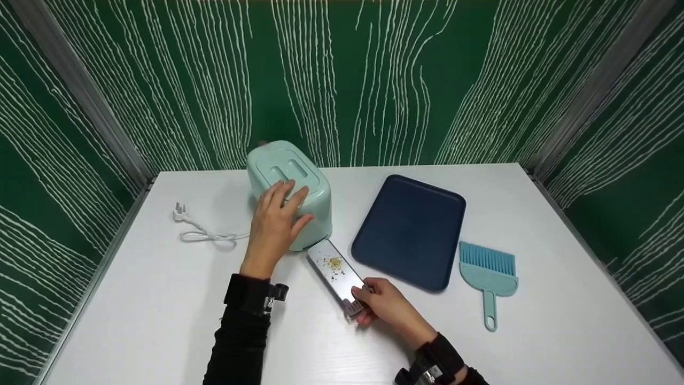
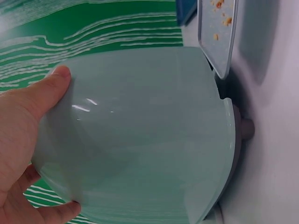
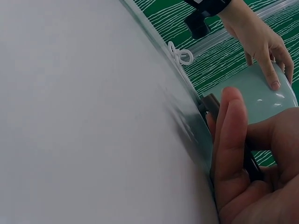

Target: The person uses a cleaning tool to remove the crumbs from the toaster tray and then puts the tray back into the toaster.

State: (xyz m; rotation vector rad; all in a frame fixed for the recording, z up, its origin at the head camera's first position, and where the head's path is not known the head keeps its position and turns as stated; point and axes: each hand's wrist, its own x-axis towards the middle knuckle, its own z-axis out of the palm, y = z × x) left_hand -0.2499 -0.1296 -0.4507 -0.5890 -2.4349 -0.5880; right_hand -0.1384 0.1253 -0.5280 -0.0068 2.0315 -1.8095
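Note:
A mint-green toaster (image 1: 318, 214) with a lid over its top stands at the back left. My left hand (image 1: 273, 222) rests on its near end, fingers spread over the top edge and thumb on the side. In the left wrist view, thumb and fingertips touch the toaster's smooth shell (image 2: 140, 126). My right hand (image 1: 387, 305) pinches the handle end of a metal crumb tray (image 1: 342, 278), thumb on top and fingers below. Yellow and dark crumbs (image 1: 335, 263) lie on it. The tray's far end is right at the toaster's base. In the right wrist view, my fingers mostly hide the tray.
A dark blue rectangular tray (image 1: 411, 232) lies right of the toaster. Beside it is a light-blue hand brush (image 1: 489, 275), bristles toward the back. The toaster's white cord and plug (image 1: 206, 232) lie to the left. Green walls with white streaks enclose the white table (image 1: 144, 299).

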